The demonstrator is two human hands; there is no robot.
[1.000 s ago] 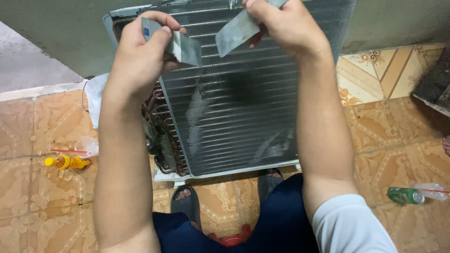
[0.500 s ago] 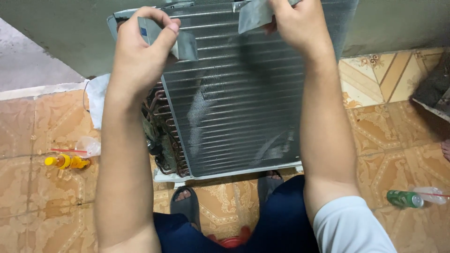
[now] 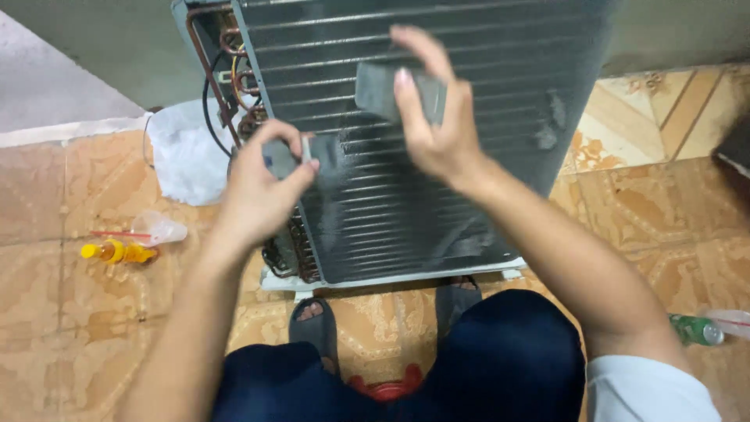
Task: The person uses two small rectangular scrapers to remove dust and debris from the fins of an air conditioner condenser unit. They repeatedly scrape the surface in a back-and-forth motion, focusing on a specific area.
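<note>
Head view showed the left hand pinching a small grey piece, and the right hand gripping a grey pad, both against the upright condenser coil. Pressed hard, the pad could probably bend the thin fins, or fingertips might scrape them.

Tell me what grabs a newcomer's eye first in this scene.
A big dark finned metal coil panel stands upright on the patterned tile floor, filling the middle. In front of it, the left hand and right hand each pinch a small grey strip. A yellow bottle lies at far left.
</note>
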